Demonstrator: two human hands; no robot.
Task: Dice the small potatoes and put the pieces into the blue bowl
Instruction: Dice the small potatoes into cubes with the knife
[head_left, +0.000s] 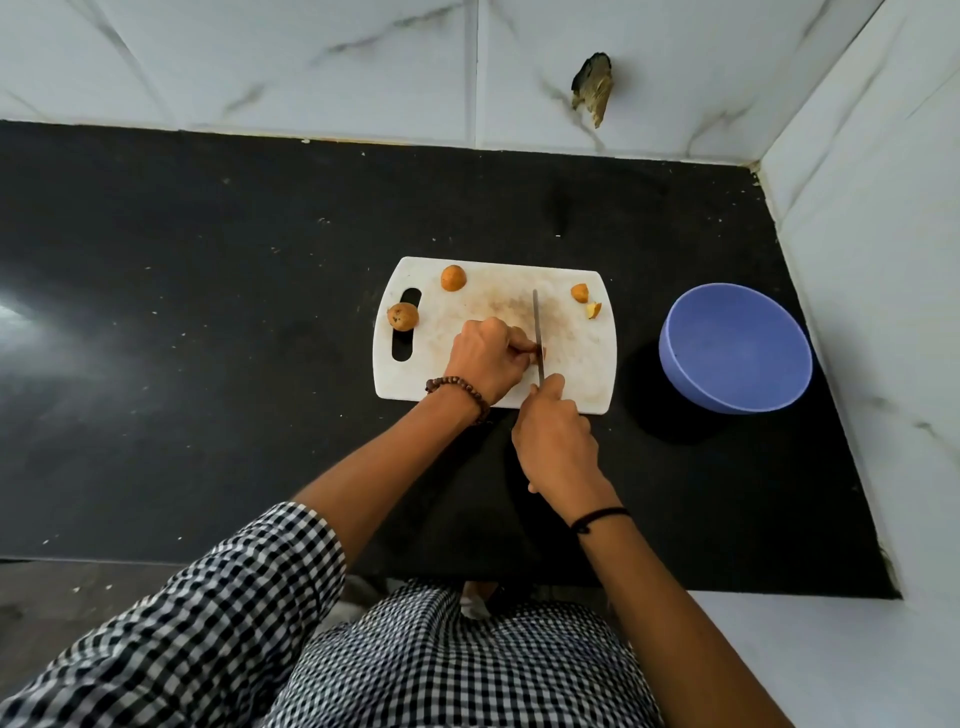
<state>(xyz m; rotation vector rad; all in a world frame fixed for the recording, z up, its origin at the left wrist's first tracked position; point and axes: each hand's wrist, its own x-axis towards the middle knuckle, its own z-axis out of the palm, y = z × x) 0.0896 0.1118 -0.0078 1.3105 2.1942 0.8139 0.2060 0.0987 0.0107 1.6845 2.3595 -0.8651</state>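
A white cutting board (576, 358) lies on the black counter. My left hand (485, 358) pinches a potato piece (535, 349) on the board, mostly hidden under the fingers. My right hand (556, 441) grips the handle of a knife (537, 327), whose blade stands on edge right against the held piece. Two whole small potatoes sit at the board's left: one (453, 278) at the far edge, one (402, 316) by the handle slot. Two cut pieces (580, 292) (593, 310) lie at the far right corner. The blue bowl (735, 348) stands to the right, with nothing visible inside.
The black counter (208, 312) stretches wide to the left of the board. White marble-tiled walls close it off behind and on the right, close to the bowl. A hole (592, 88) shows in the back wall. The counter's front edge runs near my body.
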